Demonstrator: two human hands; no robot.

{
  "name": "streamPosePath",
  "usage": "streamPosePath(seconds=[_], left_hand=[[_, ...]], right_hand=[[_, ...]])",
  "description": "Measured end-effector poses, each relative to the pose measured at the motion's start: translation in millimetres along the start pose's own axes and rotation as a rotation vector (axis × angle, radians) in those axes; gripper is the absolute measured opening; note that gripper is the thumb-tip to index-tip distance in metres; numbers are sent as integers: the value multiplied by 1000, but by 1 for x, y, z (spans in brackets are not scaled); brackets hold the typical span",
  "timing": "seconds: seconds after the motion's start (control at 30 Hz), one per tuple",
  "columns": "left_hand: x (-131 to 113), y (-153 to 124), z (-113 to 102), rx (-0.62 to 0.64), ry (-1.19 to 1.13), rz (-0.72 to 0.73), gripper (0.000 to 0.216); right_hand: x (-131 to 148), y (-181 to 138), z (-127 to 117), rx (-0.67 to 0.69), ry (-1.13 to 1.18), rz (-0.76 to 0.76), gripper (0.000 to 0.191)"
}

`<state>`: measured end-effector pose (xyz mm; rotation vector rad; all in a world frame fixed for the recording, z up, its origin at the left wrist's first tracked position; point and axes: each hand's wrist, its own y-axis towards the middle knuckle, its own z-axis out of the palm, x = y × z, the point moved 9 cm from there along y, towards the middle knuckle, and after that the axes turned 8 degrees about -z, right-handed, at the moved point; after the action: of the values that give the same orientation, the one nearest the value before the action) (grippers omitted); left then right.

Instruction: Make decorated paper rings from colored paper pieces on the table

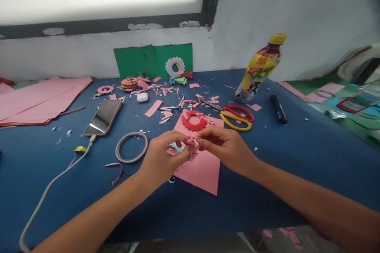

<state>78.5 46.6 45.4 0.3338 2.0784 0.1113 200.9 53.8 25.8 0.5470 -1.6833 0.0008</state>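
Between the fingertips of my left hand (168,154) and my right hand (224,146) is a small folded pink paper piece (193,142). Both hands pinch it, the left from its near left side and the right from its right. Beneath them lies a pink paper sheet (204,174). A red folded-paper ring (194,121) rests on the sheet just beyond my fingers. Some light blue paper (177,147) shows behind my left fingers, partly hidden. Scissors (237,118) with red and yellow handles lie open past my right hand.
Left of my hands lie a tape roll (131,147) and a phone (103,118) on a cable. Paper scraps (154,108) litter the table's middle. A drink bottle (261,69) stands at back right near a black marker (278,109). Pink sheets (44,99) are stacked at far left.
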Motion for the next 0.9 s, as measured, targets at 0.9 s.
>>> streamPosePath(seconds=[0.9], left_hand=[[11,-3,21,228,-361,-224,23]], right_hand=[[-23,-1,-3,-166,429,200,12]])
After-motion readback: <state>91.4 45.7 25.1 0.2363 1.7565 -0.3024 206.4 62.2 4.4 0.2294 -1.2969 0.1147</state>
